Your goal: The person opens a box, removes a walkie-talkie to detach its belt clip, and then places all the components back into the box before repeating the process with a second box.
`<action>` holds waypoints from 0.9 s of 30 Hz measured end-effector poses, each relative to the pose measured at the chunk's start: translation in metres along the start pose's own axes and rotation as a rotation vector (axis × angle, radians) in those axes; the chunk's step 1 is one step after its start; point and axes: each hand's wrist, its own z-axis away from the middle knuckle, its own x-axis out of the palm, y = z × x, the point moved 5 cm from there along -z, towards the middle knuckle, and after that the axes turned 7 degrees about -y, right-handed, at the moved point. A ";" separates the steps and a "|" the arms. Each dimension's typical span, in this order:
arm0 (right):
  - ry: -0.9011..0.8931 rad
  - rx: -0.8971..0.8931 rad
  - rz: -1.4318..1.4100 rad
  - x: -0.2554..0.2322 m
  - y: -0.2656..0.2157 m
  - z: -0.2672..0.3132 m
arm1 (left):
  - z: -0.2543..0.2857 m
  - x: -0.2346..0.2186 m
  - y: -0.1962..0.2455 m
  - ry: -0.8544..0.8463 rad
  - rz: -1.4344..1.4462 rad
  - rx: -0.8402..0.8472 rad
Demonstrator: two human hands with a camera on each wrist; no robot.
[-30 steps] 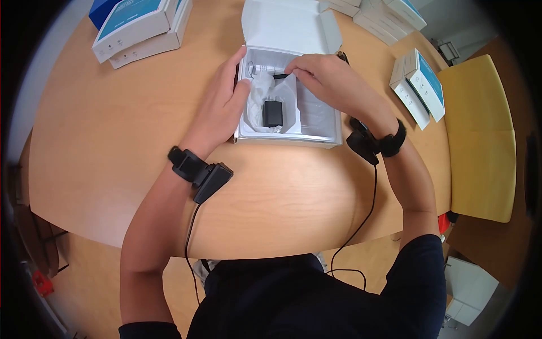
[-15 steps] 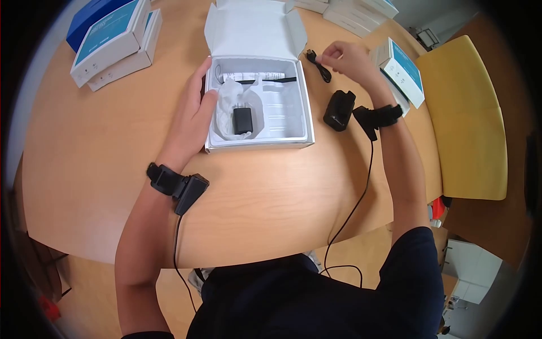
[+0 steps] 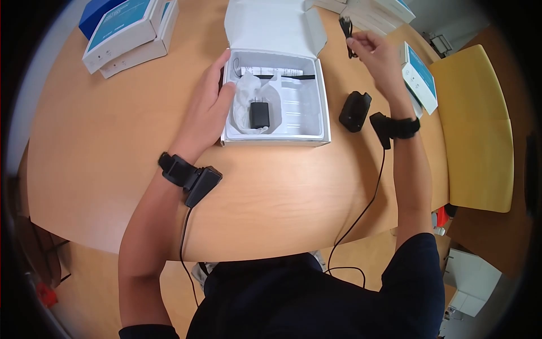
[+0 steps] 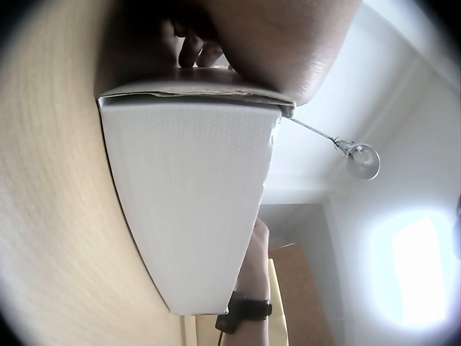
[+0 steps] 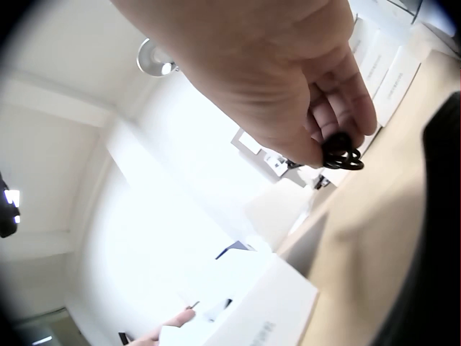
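My right hand (image 3: 381, 59) holds a small coiled black USB cable (image 3: 346, 28) up above the table, right of the box; in the right wrist view the bundled cable (image 5: 341, 153) is pinched between thumb and fingers. My left hand (image 3: 209, 107) grips the left side of an open white box (image 3: 324, 121), its thumb at the rim and its fingers along the outer wall. Inside the box's tray, a black power adapter (image 3: 259, 114) sits on crumpled clear plastic wrap (image 3: 241, 107). A dark strip (image 3: 305, 77) and printed white paper (image 3: 265, 71) lie along the back of the tray.
A black palm-sized device (image 3: 355, 111) stands on the wooden table (image 3: 271, 198), near the right wrist camera. Stacked white-and-blue boxes (image 3: 127, 34) are at the back left, others (image 3: 419, 76) at the right. A yellow chair (image 3: 477, 130) adjoins the right edge.
My right hand has moved from over the box to its right, picked up the coiled cable from the table and raised it. The left hand has stayed at the box's left side.
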 end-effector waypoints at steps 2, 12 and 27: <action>-0.029 -0.140 0.041 0.004 -0.043 0.009 | 0.000 0.000 0.000 -0.002 0.012 -0.003; -0.373 -0.375 0.193 0.086 -0.113 0.024 | 0.000 0.000 -0.004 0.011 -0.014 0.022; -0.501 0.088 0.191 0.000 0.006 0.070 | 0.001 0.001 -0.001 0.006 0.015 -0.003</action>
